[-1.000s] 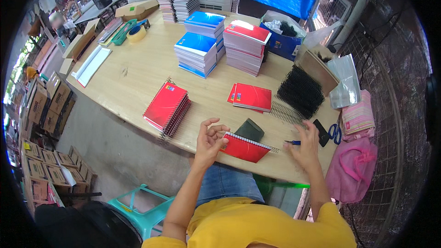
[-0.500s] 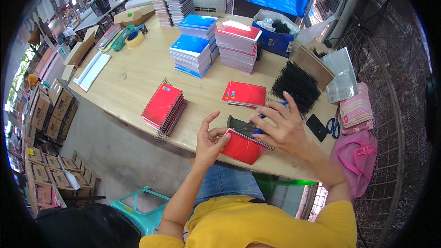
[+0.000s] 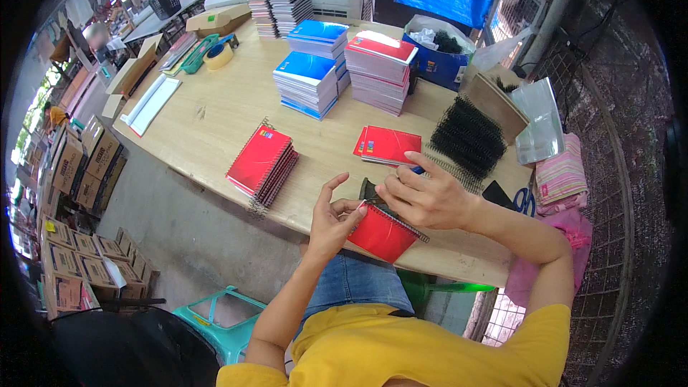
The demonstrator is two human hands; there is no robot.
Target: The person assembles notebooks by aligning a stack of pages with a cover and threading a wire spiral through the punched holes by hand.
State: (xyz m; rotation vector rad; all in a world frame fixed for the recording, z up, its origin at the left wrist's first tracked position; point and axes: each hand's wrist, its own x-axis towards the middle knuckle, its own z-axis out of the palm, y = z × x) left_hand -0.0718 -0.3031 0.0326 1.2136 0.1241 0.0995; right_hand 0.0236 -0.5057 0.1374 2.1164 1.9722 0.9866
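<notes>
At the near edge of the wooden surface (image 3: 215,111), both hands work on one red spiral notebook (image 3: 380,233), which lies tilted and partly overhangs the edge in front of the person. The left hand (image 3: 331,223) grips the notebook's left corner between thumb and bent fingers, while its index finger sticks up free. The right hand (image 3: 424,197) is curled loosely over the notebook's upper edge where the wire binding runs, fingers bent and pressed together on the binding; whether it pinches the wire itself cannot be told. A dark object lies just behind the notebook, mostly hidden by the right hand.

Just left of the hands a stack of finished red spiral notebooks (image 3: 261,161) lies on the surface. Behind the right hand are a few loose red covers (image 3: 389,145), and to their right a heap of black wire spirals (image 3: 467,136). Farther back stand piles of blue-covered notebooks (image 3: 307,82) and red-covered ones (image 3: 380,68), close beside each other. Blue-handled scissors (image 3: 523,202) lie near the right forearm, beside a pink striped cloth (image 3: 562,175) at the surface's right end.
</notes>
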